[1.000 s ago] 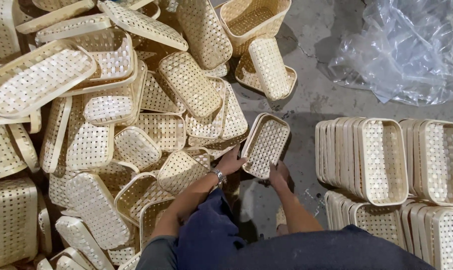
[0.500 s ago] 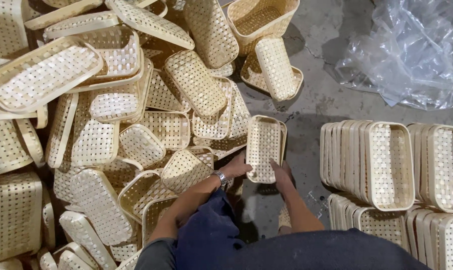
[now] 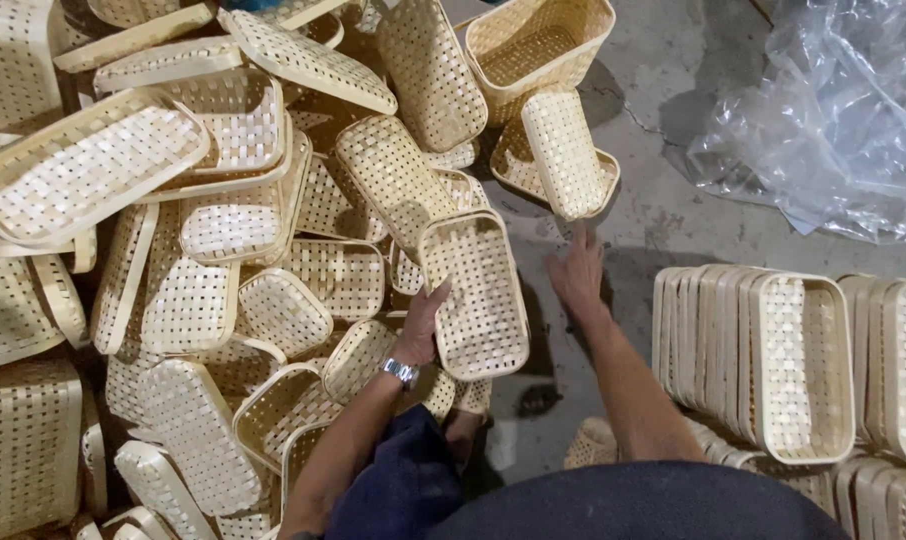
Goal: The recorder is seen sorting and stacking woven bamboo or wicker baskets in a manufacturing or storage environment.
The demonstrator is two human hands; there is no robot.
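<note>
My left hand [image 3: 422, 327], with a wristwatch on its wrist, grips the left rim of a pale woven bamboo tray [image 3: 476, 294] held open side up above the floor. My right hand [image 3: 577, 274] is off that tray, fingers spread, stretched out over the concrete toward another woven tray [image 3: 565, 153] that lies bottom up across a shallow basket. A big loose heap of similar woven trays [image 3: 188, 250] fills the left side, right beside my left hand.
Nested rows of woven trays [image 3: 753, 360] stand on edge at the right. A deep woven basket [image 3: 538, 42] sits at the top centre. Crumpled clear plastic sheeting [image 3: 833, 120] lies at the top right. Grey concrete floor [image 3: 663, 220] shows between the heaps.
My right hand has let go of the tray and reached forward and to the right. The left hand alone now holds the tray, which has turned more lengthwise.
</note>
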